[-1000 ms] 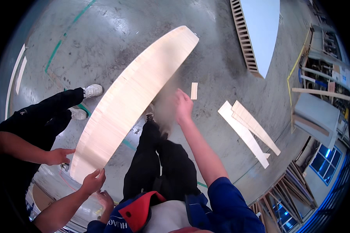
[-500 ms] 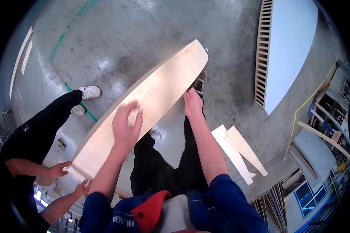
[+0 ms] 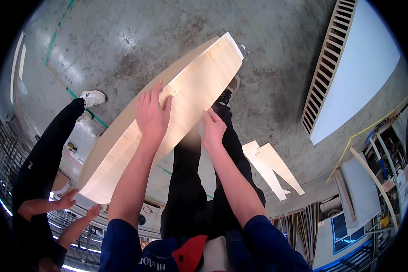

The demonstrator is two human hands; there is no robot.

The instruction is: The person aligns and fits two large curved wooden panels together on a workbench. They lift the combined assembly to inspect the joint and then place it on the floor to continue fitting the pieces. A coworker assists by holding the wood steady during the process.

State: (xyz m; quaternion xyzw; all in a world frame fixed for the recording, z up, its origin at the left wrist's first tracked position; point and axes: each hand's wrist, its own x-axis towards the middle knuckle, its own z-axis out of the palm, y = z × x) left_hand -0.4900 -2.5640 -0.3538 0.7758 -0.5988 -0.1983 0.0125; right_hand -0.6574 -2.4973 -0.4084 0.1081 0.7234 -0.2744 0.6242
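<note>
A long, thick, pale wooden panel [image 3: 199, 75] with a bowed far side slants across in front of me, tilted so that its wood-grained face shows. Over its far edge lie the fingers of my left hand [image 3: 153, 111], with the thumb on the grained face. My right hand [image 3: 214, 128] is closed at the near edge, its fingertips partly hidden. At the panel's lower-left end, a co-worker's two hands [image 3: 69, 199] hold the corners.
A large white-topped piece with a slotted wooden side [image 3: 331, 54] lies on the floor at right. Flat wooden offcuts [image 3: 276, 170] lie near my leg. The co-worker's shoe [image 3: 94, 98] is at left. Racks and boards [image 3: 358, 186] fill the lower right.
My left hand has come down onto the panel's far edge. The right hand has closed at the near edge and shifted left. The panel has tilted, showing more of its far side.
</note>
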